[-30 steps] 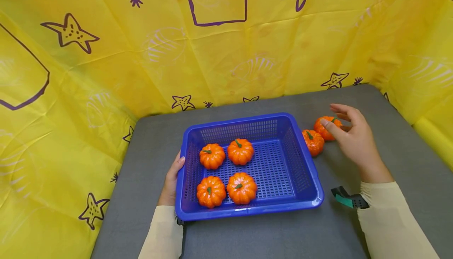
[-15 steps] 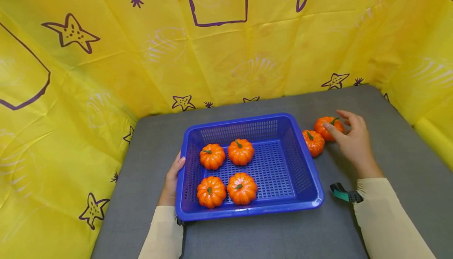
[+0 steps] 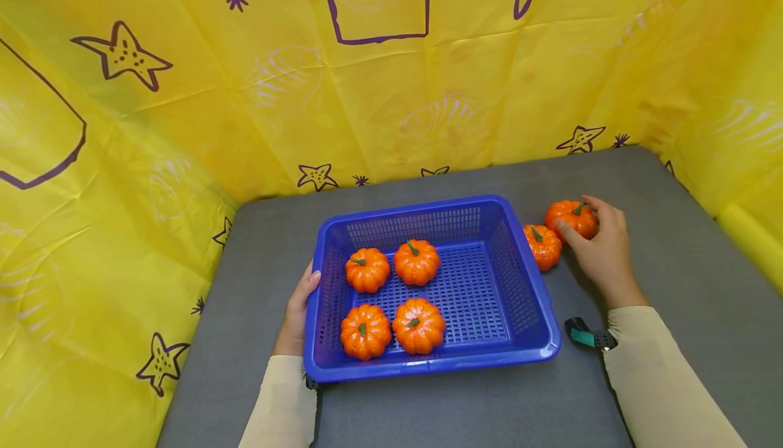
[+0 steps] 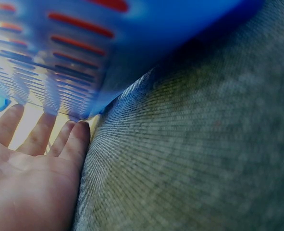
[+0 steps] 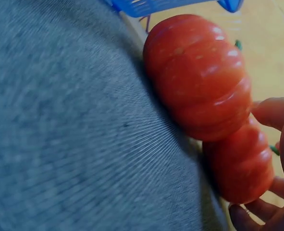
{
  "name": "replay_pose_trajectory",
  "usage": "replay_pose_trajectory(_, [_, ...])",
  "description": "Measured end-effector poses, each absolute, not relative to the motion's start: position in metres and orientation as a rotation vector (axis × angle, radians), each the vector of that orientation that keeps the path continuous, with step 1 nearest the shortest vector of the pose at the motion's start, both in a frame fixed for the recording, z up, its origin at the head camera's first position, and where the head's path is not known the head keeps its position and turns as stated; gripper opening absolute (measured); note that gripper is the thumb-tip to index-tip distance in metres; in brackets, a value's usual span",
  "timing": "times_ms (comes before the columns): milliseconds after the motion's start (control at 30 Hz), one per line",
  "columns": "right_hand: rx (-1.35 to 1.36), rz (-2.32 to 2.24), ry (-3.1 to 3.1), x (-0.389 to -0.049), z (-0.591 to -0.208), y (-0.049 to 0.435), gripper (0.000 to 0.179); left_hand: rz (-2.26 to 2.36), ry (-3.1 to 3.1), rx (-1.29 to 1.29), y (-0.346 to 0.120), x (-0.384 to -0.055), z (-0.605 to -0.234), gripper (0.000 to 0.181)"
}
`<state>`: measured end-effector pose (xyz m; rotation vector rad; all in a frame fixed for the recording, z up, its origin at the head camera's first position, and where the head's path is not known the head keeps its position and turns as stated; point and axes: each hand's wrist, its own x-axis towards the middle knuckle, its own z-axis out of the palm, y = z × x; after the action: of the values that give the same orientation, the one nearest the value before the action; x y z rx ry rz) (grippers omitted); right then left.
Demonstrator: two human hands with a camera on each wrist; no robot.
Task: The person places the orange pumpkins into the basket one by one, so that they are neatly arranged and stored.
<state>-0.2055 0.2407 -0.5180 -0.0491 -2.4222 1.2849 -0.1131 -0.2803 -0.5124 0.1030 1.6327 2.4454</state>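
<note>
A blue plastic basket (image 3: 428, 366) with slotted walls holds several small orange pumpkins with green stems, among them a back one (image 3: 416, 263) and a front one (image 3: 419, 326). My left hand (image 3: 300, 308) holds the basket by its left side, thumb at the rim. In the left wrist view its fingers (image 4: 74, 142) meet the slotted outer wall. My right hand (image 3: 602, 251) has its thumb and fingers around the farther pumpkin (image 3: 570, 219) on the table. Another pumpkin (image 3: 542, 247) lies beside it, against the basket's right side; in the right wrist view this nearer pumpkin (image 5: 197, 77) partly hides the farther one.
The table (image 3: 465, 414) has a grey cloth cover. Yellow fabric (image 3: 379, 108) with purple drawings hangs behind it and on both sides. A black strap with a green patch (image 3: 588, 336) sits at my right wrist.
My right hand has come down and left onto the farther pumpkin, its thumb and fingers closing in around it. The left hand and the basket have stayed in place.
</note>
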Motion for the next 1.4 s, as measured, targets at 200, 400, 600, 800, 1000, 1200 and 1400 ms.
replay_pose_trajectory(200, [-0.033,1.263,-2.391,-0.206,-0.523,0.240,0.069,2.448,1.640,0.124,-0.279,-0.112,-0.510,0.067])
replay_pose_trajectory(400, [-0.045,1.288,-2.391,-0.205,-0.525,0.240,0.073,2.450,1.641,0.135,-0.280,-0.114,-0.512,0.067])
replay_pose_trajectory(600, [-0.051,1.307,-2.392,-0.204,-0.528,0.242,0.072,2.452,1.627,0.119,-0.281,-0.115,-0.514,0.067])
replay_pose_trajectory(800, [-0.017,1.284,-2.378,-0.205,-0.533,0.243,0.059,2.448,1.638,0.113,-0.281,-0.113,-0.511,0.066])
replay_pose_trajectory(1000, [-0.009,1.288,-2.355,-0.205,-0.535,0.242,0.056,2.440,1.653,0.078,-0.281,-0.110,-0.509,0.066])
replay_pose_trajectory(1200, [-0.004,1.293,-2.323,-0.205,-0.537,0.242,0.054,2.439,1.650,0.091,-0.280,-0.110,-0.508,0.066])
replay_pose_trajectory(1400, [-0.027,1.310,-2.315,-0.204,-0.537,0.244,0.054,2.438,1.646,0.083,-0.280,-0.112,-0.511,0.067])
